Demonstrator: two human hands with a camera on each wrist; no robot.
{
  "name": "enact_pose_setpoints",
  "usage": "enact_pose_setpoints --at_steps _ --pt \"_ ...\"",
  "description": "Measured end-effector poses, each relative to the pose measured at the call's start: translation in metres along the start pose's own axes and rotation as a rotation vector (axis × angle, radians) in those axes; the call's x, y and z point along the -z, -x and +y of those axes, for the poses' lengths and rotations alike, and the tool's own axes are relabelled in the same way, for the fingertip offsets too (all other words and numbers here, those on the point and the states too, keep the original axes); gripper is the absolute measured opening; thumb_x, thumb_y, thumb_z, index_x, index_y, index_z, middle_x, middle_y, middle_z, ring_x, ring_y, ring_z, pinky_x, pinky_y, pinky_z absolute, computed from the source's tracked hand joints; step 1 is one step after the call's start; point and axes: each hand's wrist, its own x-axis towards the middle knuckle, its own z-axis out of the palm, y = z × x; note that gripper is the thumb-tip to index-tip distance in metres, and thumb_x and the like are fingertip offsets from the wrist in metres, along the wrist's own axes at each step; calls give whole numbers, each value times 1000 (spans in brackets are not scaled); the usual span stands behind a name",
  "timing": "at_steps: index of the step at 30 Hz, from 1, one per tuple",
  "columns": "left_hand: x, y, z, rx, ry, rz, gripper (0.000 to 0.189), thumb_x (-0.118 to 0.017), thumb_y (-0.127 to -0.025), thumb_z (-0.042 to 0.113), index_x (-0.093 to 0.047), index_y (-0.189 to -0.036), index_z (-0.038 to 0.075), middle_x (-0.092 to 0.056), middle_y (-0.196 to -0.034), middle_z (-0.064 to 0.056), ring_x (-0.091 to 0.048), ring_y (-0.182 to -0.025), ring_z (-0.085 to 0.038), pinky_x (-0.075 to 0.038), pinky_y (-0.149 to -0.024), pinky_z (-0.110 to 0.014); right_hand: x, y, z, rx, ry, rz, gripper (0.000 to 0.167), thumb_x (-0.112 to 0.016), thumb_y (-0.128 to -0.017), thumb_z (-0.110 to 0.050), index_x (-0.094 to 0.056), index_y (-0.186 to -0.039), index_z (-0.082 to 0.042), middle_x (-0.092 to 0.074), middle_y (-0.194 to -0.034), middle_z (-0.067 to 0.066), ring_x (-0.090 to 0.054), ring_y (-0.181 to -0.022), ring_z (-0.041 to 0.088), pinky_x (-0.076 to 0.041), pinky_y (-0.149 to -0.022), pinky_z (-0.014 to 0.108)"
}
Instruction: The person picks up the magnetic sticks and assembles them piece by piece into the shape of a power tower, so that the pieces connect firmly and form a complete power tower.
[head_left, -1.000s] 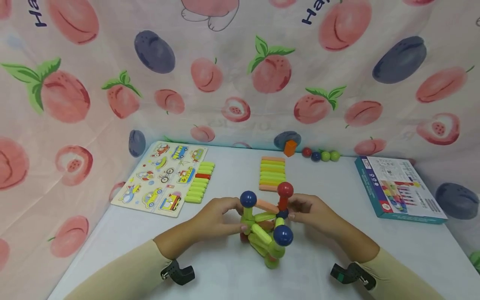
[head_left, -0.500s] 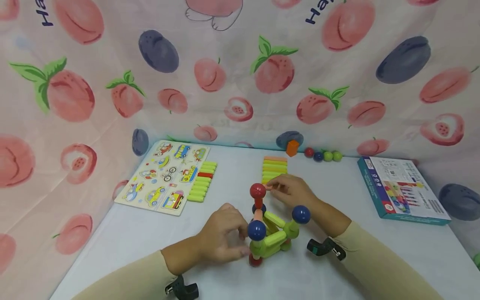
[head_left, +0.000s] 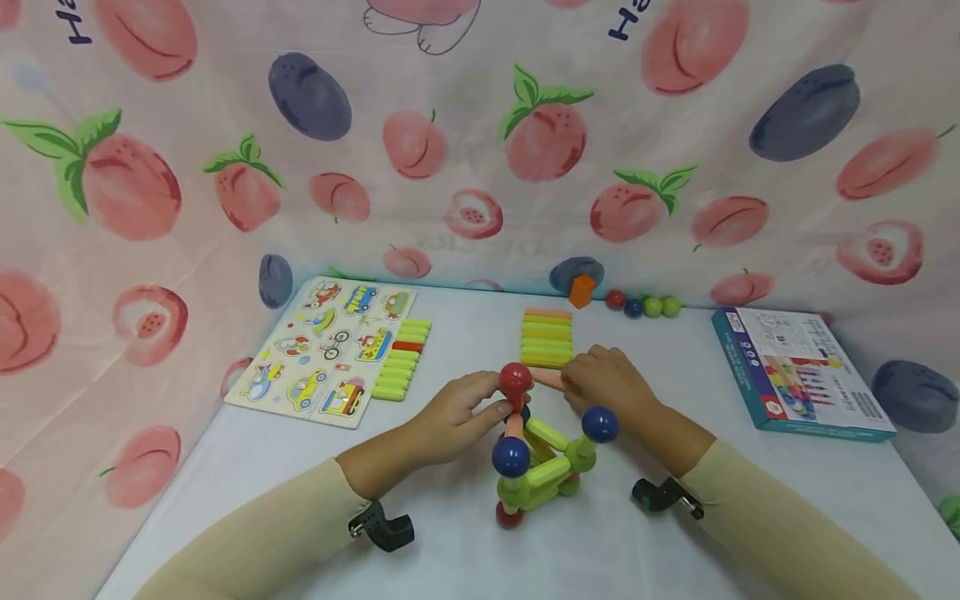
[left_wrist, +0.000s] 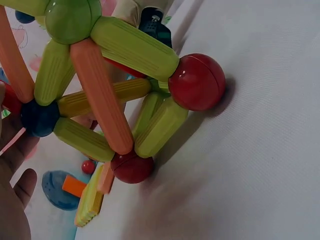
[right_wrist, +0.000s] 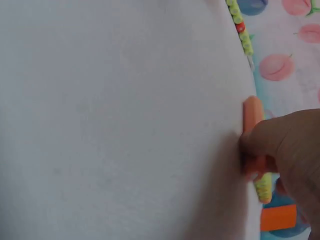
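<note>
A frame of green, yellow and orange magnetic sticks (head_left: 547,473) joined by balls stands on the white table. A red stick topped by a red ball (head_left: 515,381) rises at its far left corner. My left hand (head_left: 461,421) pinches that red stick between thumb and forefinger. In the left wrist view, lower red balls (left_wrist: 197,82) of the frame rest on the table. Just behind the frame, my right hand (head_left: 611,387) pinches a loose orange stick (head_left: 547,379). The right wrist view shows this orange stick (right_wrist: 253,112) partly hidden by the fingers.
Behind the hands lies a row of yellow and orange sticks (head_left: 547,337). An orange block (head_left: 582,292) and several loose balls (head_left: 652,307) sit along the back. A picture puzzle board (head_left: 318,354) with green sticks (head_left: 397,367) is left; a box (head_left: 806,375) lies right.
The frame has been turned on the table. My right hand left it and took the orange stick from the row's near end. My left hand moved up to the red stick.
</note>
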Motion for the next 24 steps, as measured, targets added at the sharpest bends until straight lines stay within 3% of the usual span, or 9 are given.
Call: enact_pose_setpoints --at_steps 3,6,9,11,15,24 --pt "-1 -2 0 15 2 -7 32 -57 -112 26 -62 -140 13 -69 -131 3 -59 -130 -12 -50 -111 -51 8 11 1 -61 -198 -86 22 -82 -94 -21 -78 -114 -13 -70 -92 -2 -59 -89 20 -55 -84 40" --pt "-1 -2 0 28 13 -10 31 -58 -111 26 -62 -139 12 -68 -130 3 -59 -128 -12 -51 -110 -51 20 24 4 -114 -627 -169 28 -76 -98 -18 -76 -124 -8 -70 -102 4 -61 -96 24 -57 -84 39" --pt "0 -2 0 37 14 -13 32 -58 -111 26 -62 -140 12 -68 -130 3 -59 -129 -11 -51 -110 -50 33 38 7 -53 -1090 -202 26 -69 -103 -15 -72 -126 -2 -70 -109 17 -62 -103 32 -56 -89 39" --pt "0 -1 0 35 12 -9 32 -58 -111 26 -62 -140 13 -69 -131 4 -60 -129 -11 -51 -110 -50 41 46 7 44 -1286 -240 26 -67 -104 -13 -70 -126 0 -68 -115 26 -63 -108 36 -55 -95 43" --pt "-1 -2 0 18 9 -1 31 -59 -111 26 -63 -139 12 -70 -129 4 -61 -127 -11 -51 -110 -51 47 50 1 193 -1390 -306 24 -69 -102 -13 -74 -123 -3 -68 -119 30 -61 -115 38 -50 -99 51" --pt "-5 -4 -3 14 37 9 29 -58 -112 26 -63 -138 14 -70 -126 5 -62 -124 -10 -51 -110 -49 49 44 -5 309 -1349 -380 30 -65 -104 -13 -73 -129 1 -70 -128 23 -57 -122 42 -48 -102 56"
